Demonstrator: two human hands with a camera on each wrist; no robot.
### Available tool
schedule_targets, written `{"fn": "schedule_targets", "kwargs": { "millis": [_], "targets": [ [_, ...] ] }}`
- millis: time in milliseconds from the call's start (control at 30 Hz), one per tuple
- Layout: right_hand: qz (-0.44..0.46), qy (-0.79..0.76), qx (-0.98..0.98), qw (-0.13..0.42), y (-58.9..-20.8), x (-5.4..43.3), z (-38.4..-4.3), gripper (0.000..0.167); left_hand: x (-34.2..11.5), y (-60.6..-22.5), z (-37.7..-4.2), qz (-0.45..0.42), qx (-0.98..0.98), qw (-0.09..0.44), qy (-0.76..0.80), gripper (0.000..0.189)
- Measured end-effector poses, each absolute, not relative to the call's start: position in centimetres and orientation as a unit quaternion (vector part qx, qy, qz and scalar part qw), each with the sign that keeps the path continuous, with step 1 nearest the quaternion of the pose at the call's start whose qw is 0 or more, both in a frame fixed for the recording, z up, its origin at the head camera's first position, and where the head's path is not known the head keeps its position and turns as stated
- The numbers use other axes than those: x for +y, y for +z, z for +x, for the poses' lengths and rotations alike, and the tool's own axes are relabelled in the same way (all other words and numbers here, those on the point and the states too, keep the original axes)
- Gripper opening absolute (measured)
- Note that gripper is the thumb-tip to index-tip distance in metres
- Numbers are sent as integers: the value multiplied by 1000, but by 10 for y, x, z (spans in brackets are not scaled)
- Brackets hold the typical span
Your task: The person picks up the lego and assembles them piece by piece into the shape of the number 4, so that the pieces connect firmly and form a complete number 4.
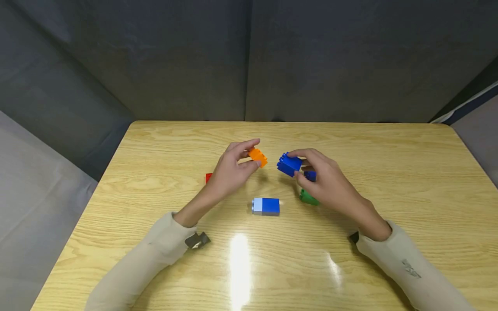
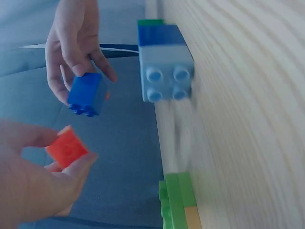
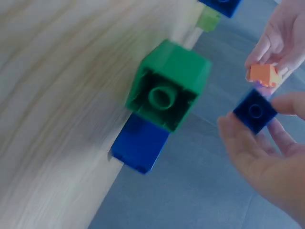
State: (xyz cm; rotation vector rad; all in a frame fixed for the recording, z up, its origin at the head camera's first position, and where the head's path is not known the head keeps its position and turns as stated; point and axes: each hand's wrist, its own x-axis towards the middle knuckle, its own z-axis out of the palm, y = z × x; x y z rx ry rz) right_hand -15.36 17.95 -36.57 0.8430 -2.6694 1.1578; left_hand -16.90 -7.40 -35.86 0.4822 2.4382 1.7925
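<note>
Between thumb and fingers, my left hand (image 1: 229,166) pinches an orange toy brick (image 1: 258,157) above the table. My right hand (image 1: 323,175) grips a blue brick (image 1: 289,164) by its sides, its studs facing left toward the orange one. A gap separates the two held bricks. The right wrist view shows the hollow underside of the blue brick (image 3: 256,110). Just below and between the hands, a light-blue brick (image 1: 257,205) joined to a blue brick (image 1: 271,207) lies on its side, studs to the left.
Beneath my right hand are a green brick (image 1: 308,198) and another blue brick (image 1: 310,176), partly hidden. A red brick (image 1: 208,177) peeks out behind my left wrist. A light-green brick (image 2: 180,200) shows in the left wrist view. Dark curtain (image 1: 249,60) hangs behind the wooden table (image 1: 155,172).
</note>
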Motion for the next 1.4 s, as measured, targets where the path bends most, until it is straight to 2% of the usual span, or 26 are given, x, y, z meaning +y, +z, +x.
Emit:
{"fn": "schedule_targets", "kwargs": {
  "millis": [133,333,533,833,1000,1400],
  "targets": [
    [278,434,-856,49,-361,179,-150,40,-73,-354,-167,132,741,21,658,34],
    [280,496,-821,35,-357,175,-146,39,-70,-351,-162,131,625,33,769,29],
    [297,535,-790,48,-354,173,-143,40,-63,-352,-156,199,633,18,748,39],
    [306,566,-762,75,-352,174,-141,41,-61,-355,-154,249,635,-16,731,37],
    [310,580,-749,83,-349,173,-140,40,-60,-353,-152,261,630,3,731,44],
    [322,610,-721,70,-343,181,-139,30,-64,-345,-152,256,668,32,698,42]
  ]
}}
